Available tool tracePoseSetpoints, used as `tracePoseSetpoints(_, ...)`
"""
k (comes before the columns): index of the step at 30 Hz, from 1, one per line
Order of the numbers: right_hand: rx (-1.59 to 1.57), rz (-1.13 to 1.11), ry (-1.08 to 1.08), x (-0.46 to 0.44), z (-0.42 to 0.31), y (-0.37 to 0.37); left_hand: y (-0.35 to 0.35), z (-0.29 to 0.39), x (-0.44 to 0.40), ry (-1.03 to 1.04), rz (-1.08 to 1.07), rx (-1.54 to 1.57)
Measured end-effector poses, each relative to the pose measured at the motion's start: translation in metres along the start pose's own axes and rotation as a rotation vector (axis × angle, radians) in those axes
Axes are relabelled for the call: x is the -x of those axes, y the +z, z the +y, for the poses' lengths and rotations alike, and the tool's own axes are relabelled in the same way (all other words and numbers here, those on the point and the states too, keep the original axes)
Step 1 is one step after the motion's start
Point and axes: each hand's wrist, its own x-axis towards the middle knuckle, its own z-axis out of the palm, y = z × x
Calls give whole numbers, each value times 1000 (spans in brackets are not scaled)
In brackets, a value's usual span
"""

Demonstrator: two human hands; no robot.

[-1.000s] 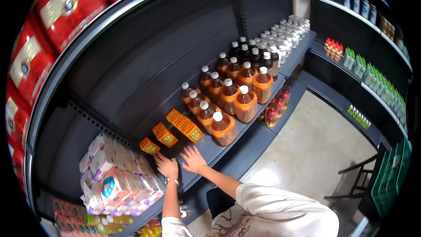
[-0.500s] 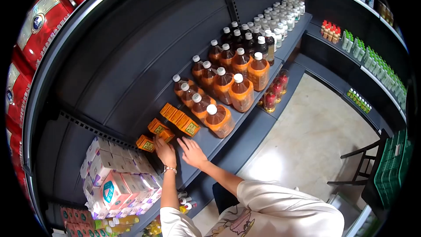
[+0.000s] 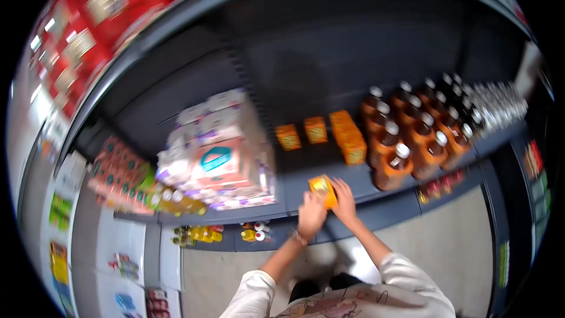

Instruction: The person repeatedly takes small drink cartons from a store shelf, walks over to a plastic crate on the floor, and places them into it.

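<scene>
A small orange box is between my hands above the shelf's front edge. My left hand is closed at its left and near side, fingers bent against it. Along the right side of the box lie the fingers of my right hand, gripping it too. Farther back on the shelf stand one orange box, another orange box to its right, and a row of orange boxes beside the bottles. The picture is somewhat blurred, and the fingertips do not show clearly.
Brown bottles with orange wrapping stand to the right on the dark shelf. White and pink tissue packs are stacked at the left. Red boxes fill the shelf above. Yellow bottles stand below.
The view has swung left. My hands have moved from the back boxes to the shelf's front edge and now hold an orange box between them.
</scene>
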Motion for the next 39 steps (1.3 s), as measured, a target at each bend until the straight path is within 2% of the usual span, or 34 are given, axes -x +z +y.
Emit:
tracePoseSetpoints(2, 32, -91, -82, 44, -20, -8, -23, -4, 56, 9, 83, 195)
tracePoseSetpoints(3, -70, -198, -85, 65, -32, -16, -27, -6, 86, -9, 137, 335)
tracePoseSetpoints(5, -12, -365, -85, 110, -60, -13, -26, -15, 150, -186, 209, 549)
tracePoseSetpoints(7, -169, -602, -87, 161, -80, 7, -7, -24, 237, -375, 131, 602)
tracePoseSetpoints(8, -496, -806, 103, 176, -111, 10, -16, -25, 276, -518, 60, 630)
tracePoseSetpoints(9, -619, -950, 218, 198, -134, 22, -34, -22, 311, -662, -15, 665)
tracePoseSetpoints(10, -809, -1164, 552, 228, -144, 44, -55, -23, 343, -764, 15, 689)
tracePoseSetpoints(11, -963, -1390, 580, 270, -127, 81, -76, -21, 375, -866, 43, 713)
tracePoseSetpoints(13, -707, -1601, 158, 306, -151, 134, -100, -32, 438, -996, 130, 704)
tracePoseSetpoints(14, -809, -1683, -28, 325, -157, 168, -105, -37, 474, -1030, 179, 675)
tracePoseSetpoints(15, -739, -1751, -146, 328, -185, 186, -110, -43, 505, -1064, 225, 647)
tracePoseSetpoints(16, -667, -1814, -257, 322, -225, 200, -122, -53, 528, -1102, 267, 766)
tracePoseSetpoints(17, -591, -1871, -364, 316, -272, 207, -140, -58, 547, -1134, 346, 661)
tracePoseSetpoints(18, -516, -1950, -421, 308, -312, 219, -146, -64, 565, -1221, 429, 635)
tracePoseSetpoints(20, -506, -1907, -562, 314, -378, 248, -155, -83, 605, -1336, 650, 634)
tracePoseSetpoints(23, -506, -1955, -553, 335, -469, 282, -177, -106, 647, -1386, 1027, 695)
tracePoseSetpoints(25, -837, -1944, -298, 388, -493, 308, -205, -115, 671, -1383, 1229, 710)
tracePoseSetpoints(26, -994, -1924, -162, 414, -505, 323, -218, -117, 686, -1387, 1254, 660)
tracePoseSetpoints(29, -960, -1869, -85, 456, -573, 300, -244, -116, 728, -1399, 1523, 748)
tracePoseSetpoints(30, -946, -1826, -146, 472, -589, 294, -245, -118, 746, -1395, 1556, 772)
tracePoseSetpoints(33, -950, -2042, 123, 526, -599, 303, -234, -111, 793, -1409, 1658, 868)
tracePoseSetpoints(35, -761, -2198, 228, 528, -620, 301, -234, -113, 813, -1423, 1710, 972)
tracePoseSetpoints(36, -658, -2267, 278, 525, -630, 300, -230, -114, 823, -1501, 1666, 994)
tracePoseSetpoints(37, -574, -2322, 330, 527, -640, 305, -220, -119, 831, -1476, 1705, 1104)
tracePoseSetpoints(39, -504, -2398, 446, 541, -666, 323, -214, -127, 845, -1536, 1672, 1154)
